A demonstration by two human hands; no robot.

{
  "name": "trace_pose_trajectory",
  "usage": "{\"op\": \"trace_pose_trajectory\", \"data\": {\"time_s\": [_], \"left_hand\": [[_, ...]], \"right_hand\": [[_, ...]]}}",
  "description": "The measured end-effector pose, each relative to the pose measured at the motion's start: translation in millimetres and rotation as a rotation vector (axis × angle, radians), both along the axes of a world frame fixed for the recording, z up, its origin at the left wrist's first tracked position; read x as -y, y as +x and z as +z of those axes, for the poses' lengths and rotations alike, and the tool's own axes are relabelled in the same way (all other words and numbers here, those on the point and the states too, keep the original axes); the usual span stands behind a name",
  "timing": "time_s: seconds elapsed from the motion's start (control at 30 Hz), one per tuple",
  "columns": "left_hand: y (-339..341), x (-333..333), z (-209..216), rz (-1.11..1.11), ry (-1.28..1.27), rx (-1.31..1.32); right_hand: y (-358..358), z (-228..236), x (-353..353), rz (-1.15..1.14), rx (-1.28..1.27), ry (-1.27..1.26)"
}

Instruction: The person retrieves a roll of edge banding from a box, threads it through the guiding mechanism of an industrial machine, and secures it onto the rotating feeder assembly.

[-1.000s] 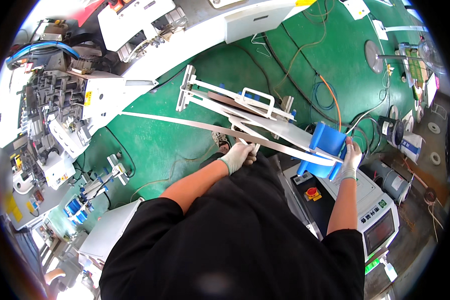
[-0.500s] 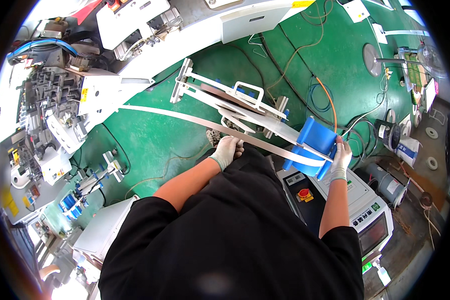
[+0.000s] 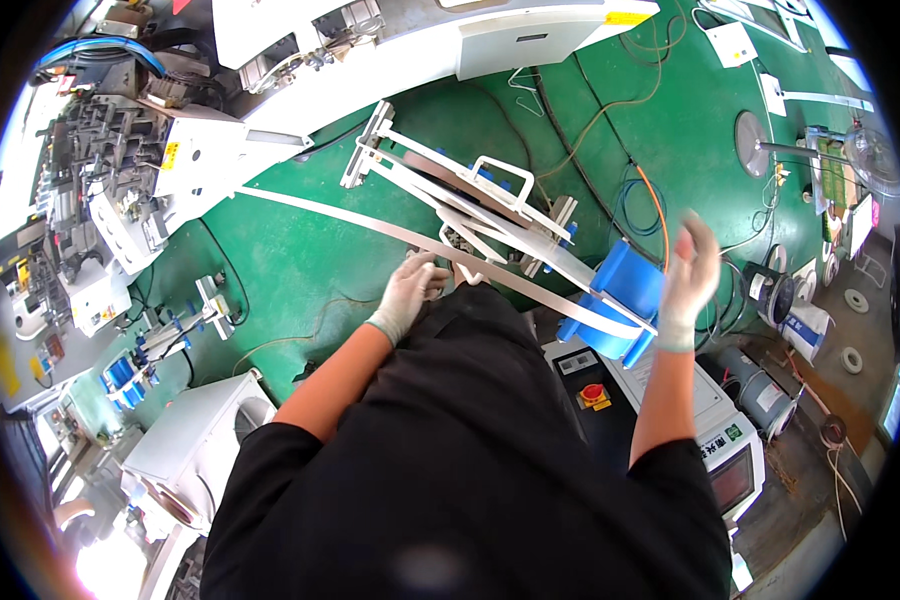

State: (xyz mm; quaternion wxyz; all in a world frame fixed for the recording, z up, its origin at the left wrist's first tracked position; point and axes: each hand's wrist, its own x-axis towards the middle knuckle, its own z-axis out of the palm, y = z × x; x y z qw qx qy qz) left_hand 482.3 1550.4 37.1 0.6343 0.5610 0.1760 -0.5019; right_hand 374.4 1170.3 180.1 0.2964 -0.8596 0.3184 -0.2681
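Observation:
A long pale strip [image 3: 340, 217] runs from the white machine at left to a blue roller block [image 3: 630, 290] in front of me at right. My left hand [image 3: 406, 298], in a white glove, is just below the strip's near edge. Its fingers are curled in; whatever they hold, if anything, is hidden. To the right of the blue block, my gloved right hand [image 3: 694, 275] is raised, slightly blurred, with fingers stretched and nothing in them. Beyond the strip stands a white reel stand [image 3: 505, 178] bearing a brown coil [image 3: 455, 182] edge-on.
A grey-white control cabinet [image 3: 695, 400] with a red rotary switch [image 3: 593, 393] stands close at right. Cables and an orange hose [image 3: 654, 205] cross the green floor. A long white machine [image 3: 390, 80] spans the far side; a fan [image 3: 870, 160] stands at far right.
My right hand has come off the blue block and lifted up and to the right. My left hand has shifted left along the strip. The view has moved slightly.

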Motion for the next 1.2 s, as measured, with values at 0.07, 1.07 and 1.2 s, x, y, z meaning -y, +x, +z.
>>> {"op": "trace_pose_trajectory", "data": {"time_s": [0.07,1.07,1.2], "left_hand": [[16,-12,30,0.090,0.121,0.076],[156,-64,161,-0.414,-0.055,1.057],[154,27,197,-0.526,-0.256,1.177]], "right_hand": [[76,-1,-27,0.362,-0.110,0.010],[-79,6,22,-0.260,-0.326,0.186],[-158,-12,-15,-0.663,-0.113,0.564]]}}
